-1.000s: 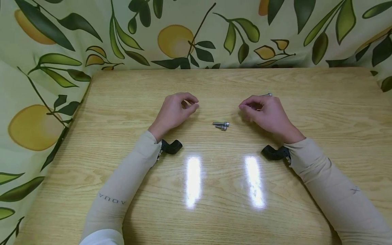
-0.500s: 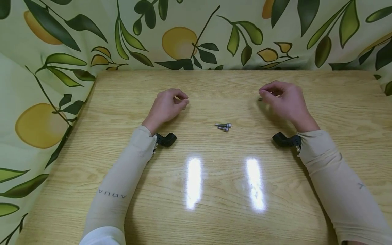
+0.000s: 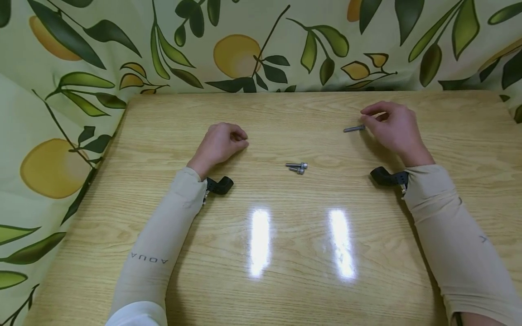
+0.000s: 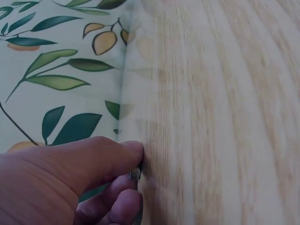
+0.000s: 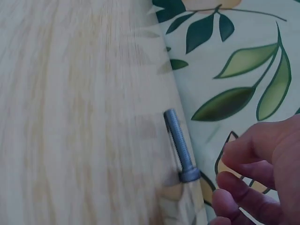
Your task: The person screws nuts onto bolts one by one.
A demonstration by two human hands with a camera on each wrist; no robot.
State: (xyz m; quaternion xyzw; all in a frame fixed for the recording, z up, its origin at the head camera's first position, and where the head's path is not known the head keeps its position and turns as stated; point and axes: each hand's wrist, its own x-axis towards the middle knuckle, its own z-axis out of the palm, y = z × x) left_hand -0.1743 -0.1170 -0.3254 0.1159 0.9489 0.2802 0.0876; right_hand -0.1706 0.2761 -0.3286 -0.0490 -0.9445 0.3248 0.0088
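Note:
In the left wrist view my left hand (image 4: 79, 180) pinches a small shiny metal piece (image 4: 135, 174) between thumb and fingers. Most of that piece is hidden, so its kind cannot be told. The head view has this left hand (image 3: 219, 142) over the left half of the table. My right hand (image 3: 393, 127) is at the back right with loosely bent fingers and nothing visible between them. Just left of its fingertips a long socket-head bolt (image 3: 354, 129) lies on the table; in the right wrist view the bolt (image 5: 178, 145) is apart from the fingers.
Two smaller socket-head bolts (image 3: 297, 168) lie close together mid-table. A wooden table (image 3: 285, 235) stretches beneath both arms, with two bright reflections near its front. Fruit-patterned cloth (image 3: 236, 56) hangs along the back and left edges.
My right hand has moved right and back, past the long bolt, which now shows fully, shifted slightly. My left hand has drawn a little to the left. The two small bolts have stayed put.

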